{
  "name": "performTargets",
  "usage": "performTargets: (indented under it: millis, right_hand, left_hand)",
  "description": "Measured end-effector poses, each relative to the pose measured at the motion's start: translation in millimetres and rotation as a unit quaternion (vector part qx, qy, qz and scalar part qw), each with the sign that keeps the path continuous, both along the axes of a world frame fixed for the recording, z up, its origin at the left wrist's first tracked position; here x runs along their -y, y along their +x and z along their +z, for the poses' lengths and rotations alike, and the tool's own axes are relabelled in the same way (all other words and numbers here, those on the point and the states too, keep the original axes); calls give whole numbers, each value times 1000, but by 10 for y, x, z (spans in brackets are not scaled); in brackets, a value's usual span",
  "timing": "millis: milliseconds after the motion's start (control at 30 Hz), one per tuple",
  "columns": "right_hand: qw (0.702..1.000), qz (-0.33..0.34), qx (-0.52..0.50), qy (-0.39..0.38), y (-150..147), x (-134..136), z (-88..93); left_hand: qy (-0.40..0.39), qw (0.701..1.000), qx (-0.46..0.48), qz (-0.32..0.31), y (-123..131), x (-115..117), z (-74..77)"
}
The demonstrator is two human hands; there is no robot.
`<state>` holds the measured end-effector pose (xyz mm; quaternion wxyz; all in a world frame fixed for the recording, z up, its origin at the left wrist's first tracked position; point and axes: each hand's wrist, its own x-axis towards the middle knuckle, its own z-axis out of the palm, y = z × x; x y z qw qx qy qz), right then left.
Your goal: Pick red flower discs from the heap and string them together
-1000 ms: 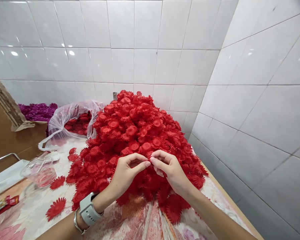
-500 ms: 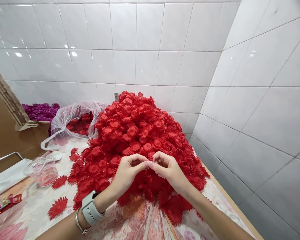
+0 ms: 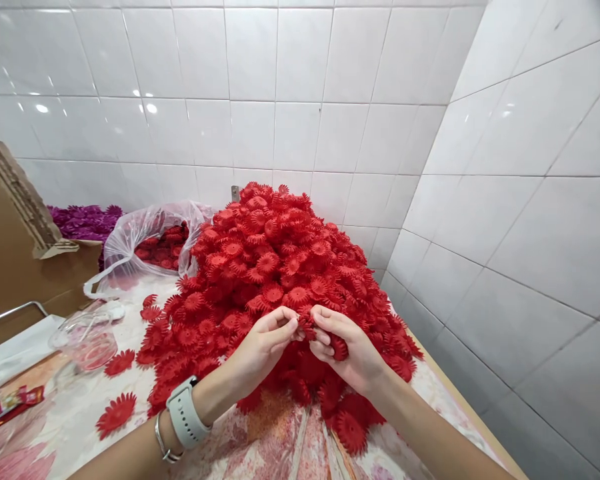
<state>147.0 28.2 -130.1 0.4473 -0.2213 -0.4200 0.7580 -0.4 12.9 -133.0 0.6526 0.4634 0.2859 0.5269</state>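
Thumb and fingertips of the right hand (image 3: 354,353) grip a small red flower (image 3: 307,325), in front of the near face of the red heap (image 3: 275,260). The left hand (image 3: 260,350) pinches at the flower's left edge, its fingertips pressed together; just what they hold there is too small to tell. So the flower sits between the two sets of fingers, directly in line with both, and the right hand covers more of it. It looks squashed and shows no clear long axis. A second red piece (image 3: 339,347) shows in the crook of the right hand.

Outward, loose red flowers (image 3: 116,415) lie on the table (image 3: 70,453) left of the heap. Farther left of the heap stands a clear plastic cup (image 3: 97,350). At the heap's back left, an open plastic bag (image 3: 125,237) holds darker red flowers (image 3: 164,248), with purple flowers (image 3: 85,222) beyond.
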Motion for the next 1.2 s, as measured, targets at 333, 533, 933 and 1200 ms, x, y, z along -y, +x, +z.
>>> performTargets:
  millis: [333,533,933,1200]
  right_hand:
    - [996,-10,-69,-54,-43,65,-15]
    - [994,-48,65,75,7,74,40]
    - [994,-26,68,86,38,76,76]
    - [988,-37,-116,-94,4,46,14]
  left_hand:
    - [-35,996,78,-15,24,5,-13]
    - [7,999,47,-8,8,26,14]
    - [42,995,-87,-16,4,26,22]
    - [-15,1000,8,3,63,64,-16]
